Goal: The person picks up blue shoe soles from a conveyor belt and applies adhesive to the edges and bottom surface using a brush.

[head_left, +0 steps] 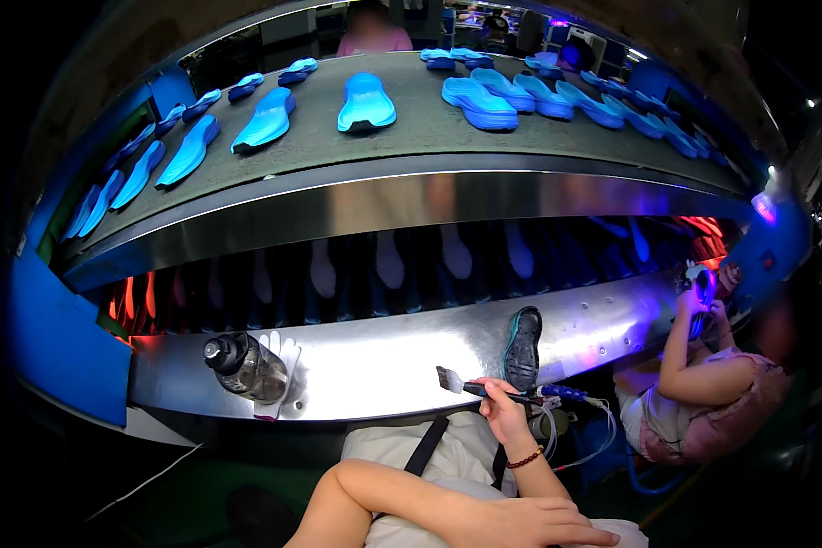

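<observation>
My right hand (505,413), with a beaded bracelet at the wrist, is closed round the dark handle of a flat brush (449,380). The bristles point left, above the front edge of the metal ledge (402,361). Across my lap lies my left forearm, and my left hand (543,523) rests with its fingers stretched out over my right forearm, holding nothing. Just beyond my right hand a dark shoe sole (521,352) with a teal rim lies on the ledge. Clear tubes (603,429) and a blue fitting (564,393) sit by the end of the brush handle.
A dark water bottle (245,365) and a white glove (285,356) are on the ledge at left. Blue soles (367,103) stand on the upper conveyor (320,151); more lie in the shadowed level below. At right a co-worker (712,393) handles a sole (703,290).
</observation>
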A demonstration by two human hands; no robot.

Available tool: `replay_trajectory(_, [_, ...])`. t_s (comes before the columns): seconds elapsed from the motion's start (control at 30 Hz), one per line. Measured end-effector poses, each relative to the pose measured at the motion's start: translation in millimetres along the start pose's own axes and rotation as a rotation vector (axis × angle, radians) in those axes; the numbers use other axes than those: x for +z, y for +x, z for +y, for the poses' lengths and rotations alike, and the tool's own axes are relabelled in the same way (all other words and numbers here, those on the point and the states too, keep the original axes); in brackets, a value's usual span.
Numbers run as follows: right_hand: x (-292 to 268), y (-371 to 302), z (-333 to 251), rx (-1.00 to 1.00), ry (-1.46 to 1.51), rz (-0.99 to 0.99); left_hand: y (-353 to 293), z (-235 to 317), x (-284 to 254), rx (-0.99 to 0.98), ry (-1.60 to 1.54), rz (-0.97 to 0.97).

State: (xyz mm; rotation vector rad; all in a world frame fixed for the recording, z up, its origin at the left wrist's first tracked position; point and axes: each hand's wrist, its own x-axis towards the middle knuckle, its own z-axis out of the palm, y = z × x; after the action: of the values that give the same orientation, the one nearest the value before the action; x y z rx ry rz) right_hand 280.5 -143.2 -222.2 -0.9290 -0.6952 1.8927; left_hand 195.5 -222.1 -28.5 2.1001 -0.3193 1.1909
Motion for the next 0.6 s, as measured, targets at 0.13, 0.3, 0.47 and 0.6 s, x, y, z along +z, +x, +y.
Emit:
replay_trajectory(0.13, [-0.6,-1.6,-3.6,0.000,-0.027,0.001,-2.1,-3.8,5.8,0.047,0.048,0.014])
replay_trajectory(0.3, [1.4,-2.9,-2.1,-0.005,-0.008,0.001,-15.0,0.9,-7.5,-0.027,0.065,0.092])
replay_trajectory(0.47, [-6.6,0.5,-8.4,0.030,-0.007,0.046,-46.3,-2.0,-39.4,-0.485,-0.101,0.966])
replay_trajectory(0.6, [-4.7,-3.4,-18.2,-0.022,-0.028,0.042,-73.2,-22.0,-80.7,-0.517,-0.102,1.416])
